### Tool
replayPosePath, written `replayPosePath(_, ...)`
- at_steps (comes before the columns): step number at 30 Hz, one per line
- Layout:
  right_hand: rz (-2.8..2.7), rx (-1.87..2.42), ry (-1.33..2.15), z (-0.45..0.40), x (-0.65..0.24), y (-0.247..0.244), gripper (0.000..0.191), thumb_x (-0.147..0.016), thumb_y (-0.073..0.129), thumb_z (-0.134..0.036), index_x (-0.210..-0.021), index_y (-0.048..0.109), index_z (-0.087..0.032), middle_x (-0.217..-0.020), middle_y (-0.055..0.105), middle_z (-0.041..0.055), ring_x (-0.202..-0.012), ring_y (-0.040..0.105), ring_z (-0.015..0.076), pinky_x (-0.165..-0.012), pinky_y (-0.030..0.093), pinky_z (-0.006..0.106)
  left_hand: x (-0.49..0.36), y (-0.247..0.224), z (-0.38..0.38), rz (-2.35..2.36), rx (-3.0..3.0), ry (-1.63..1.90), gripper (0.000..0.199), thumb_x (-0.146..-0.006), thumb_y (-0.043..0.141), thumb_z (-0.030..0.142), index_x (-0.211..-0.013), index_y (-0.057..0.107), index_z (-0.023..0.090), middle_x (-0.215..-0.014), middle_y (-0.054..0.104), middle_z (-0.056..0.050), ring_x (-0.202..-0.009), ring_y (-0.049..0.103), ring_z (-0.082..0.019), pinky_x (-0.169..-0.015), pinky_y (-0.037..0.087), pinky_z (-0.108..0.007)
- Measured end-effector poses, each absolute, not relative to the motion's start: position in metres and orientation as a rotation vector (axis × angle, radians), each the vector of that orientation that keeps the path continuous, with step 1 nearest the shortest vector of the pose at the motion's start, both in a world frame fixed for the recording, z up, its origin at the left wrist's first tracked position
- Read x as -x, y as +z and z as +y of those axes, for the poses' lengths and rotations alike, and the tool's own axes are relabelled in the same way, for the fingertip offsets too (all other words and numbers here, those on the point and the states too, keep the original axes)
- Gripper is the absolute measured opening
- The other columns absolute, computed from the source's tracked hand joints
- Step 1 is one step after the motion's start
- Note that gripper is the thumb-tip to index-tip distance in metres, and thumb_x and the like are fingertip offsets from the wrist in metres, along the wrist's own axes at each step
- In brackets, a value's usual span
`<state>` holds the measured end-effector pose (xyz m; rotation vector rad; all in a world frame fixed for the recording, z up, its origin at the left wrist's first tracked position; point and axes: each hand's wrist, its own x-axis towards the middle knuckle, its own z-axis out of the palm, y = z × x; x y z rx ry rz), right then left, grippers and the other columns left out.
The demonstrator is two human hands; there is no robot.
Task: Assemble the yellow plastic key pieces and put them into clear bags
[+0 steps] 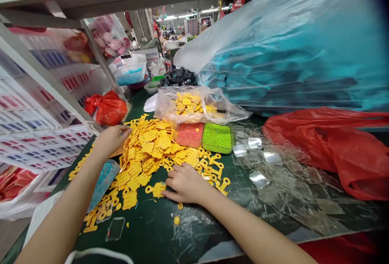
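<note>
Pieces of yellow plastic (152,146) are lying in a broad heap across the green bench (146,235), many showing a ring at one end. The left hand (113,139) is bending over the heap's left edge, fingers curled; whether it is grasping anything, I cannot tell. The right hand (184,183) is resting at the near edge, its thumb and forefinger standing apart beside a single flat piece (158,190); they may be touching it, but no firm pinch is showing.

Handling these well is probably calling for a light hold on the broad body, since the thin stem is looking easier to bend. Lifting from the loose near edge is likely safer than tugging from underneath, where the heap could be sliding against the pink-red beads (188,134) and green beads (217,136) sitting open just behind it. Blue beads (105,173) are sitting in a tilted tray close by the left forearm, so keeping that arm raised is worth minding. Clear plates (270,158) are spreading to the right, well apart from the left hand.
</note>
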<state>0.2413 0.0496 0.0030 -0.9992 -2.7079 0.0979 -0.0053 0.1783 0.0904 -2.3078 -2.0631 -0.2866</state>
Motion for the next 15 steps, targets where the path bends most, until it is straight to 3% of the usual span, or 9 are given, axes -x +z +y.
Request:
replayPosePath(3,-2.706,0.982,0.104,0.051,-0.241,0.003,0.036,-0.094,0.053,-0.043,-0.08,0.071,-0.016,-0.074,0.069,0.0055,-0.077,0.06,0.0195,-0.057,0.031,0.03,-0.06,0.091,0.182,-1.726,2.71,-0.428,0.037,-0.093,0.048,0.046,-0.102,0.071,0.019,-0.103,0.074,-0.008,-0.083,0.065,-0.022,-0.07,0.044,-0.029)
replayPosePath(7,-2.723,0.989,0.103,0.052,-0.242,0.005,0.034,-0.096,0.051,-0.039,-0.083,0.072,-0.016,-0.076,0.07,0.0061,-0.078,0.061,0.0203,-0.057,0.034,0.03,-0.141,0.082,0.191,-1.274,3.197,-0.147,0.03,-0.092,0.051,0.037,-0.094,0.073,0.017,-0.092,0.075,-0.006,-0.077,0.063,-0.018,-0.069,0.043,-0.027)
replayPosePath(12,-2.763,0.982,0.103,0.053,-0.246,0.011,0.037,-0.097,0.046,-0.039,-0.087,0.073,-0.015,-0.082,0.072,0.0062,-0.08,0.063,0.0214,-0.053,0.034,0.031,-0.187,0.064,0.214,-1.149,3.275,0.187,0.016,-0.077,0.067,0.025,-0.087,0.075,0.017,-0.085,0.075,-0.005,-0.071,0.061,-0.017,-0.063,0.04,-0.025)
replayPosePath(15,-2.774,0.96,0.109,0.053,-0.248,0.014,0.036,-0.095,0.049,-0.041,-0.087,0.073,-0.015,-0.081,0.073,0.0063,-0.079,0.064,0.021,-0.052,0.034,0.03,-0.195,0.057,0.222,-1.092,3.295,0.241,0.023,-0.071,0.069,0.024,-0.092,0.074,0.017,-0.086,0.074,-0.004,-0.072,0.06,-0.017,-0.063,0.039,-0.024)
